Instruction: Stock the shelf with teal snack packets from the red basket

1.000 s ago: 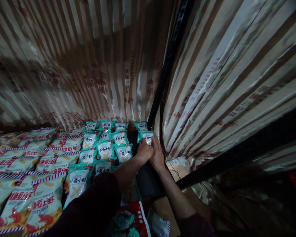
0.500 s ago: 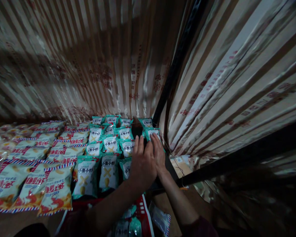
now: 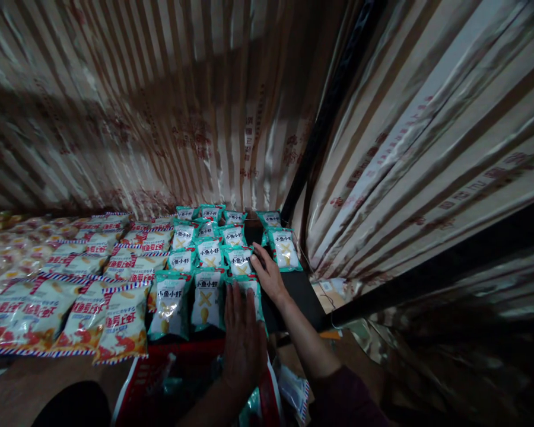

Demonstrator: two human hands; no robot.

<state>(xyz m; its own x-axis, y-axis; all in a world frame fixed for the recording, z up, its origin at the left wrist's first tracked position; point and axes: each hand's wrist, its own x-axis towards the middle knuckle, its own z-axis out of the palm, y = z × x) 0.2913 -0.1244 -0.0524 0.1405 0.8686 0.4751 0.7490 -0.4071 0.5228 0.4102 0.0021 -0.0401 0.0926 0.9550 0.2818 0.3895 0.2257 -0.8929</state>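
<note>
My left hand (image 3: 244, 338) lies with its fingers stretched out over the lower part of a teal-and-white snack bag (image 3: 251, 290) in the front row. Just right of the teal bag rows, my right hand (image 3: 269, 274) has its fingers apart, the tips by the edge of a small teal bag (image 3: 240, 261). Another teal bag (image 3: 285, 249) lies beyond my right hand on the black shelf (image 3: 300, 290). Two more front-row teal bags, one (image 3: 208, 299) and another (image 3: 171, 305), stand to the left. Neither hand holds anything.
Striped snack bags (image 3: 121, 320) fill the shelf's left side. A red basket (image 3: 139, 379) with teal bags inside is below the shelf. A dark post (image 3: 309, 160) rises at the back corner before patterned curtains (image 3: 231, 89). A wrapped packet (image 3: 293, 388) lies low down.
My hands have moved apart. The left has come down to the front-row bag; the right has drawn back from the bag at the right, which now shows fully. The view has shifted slightly.
</note>
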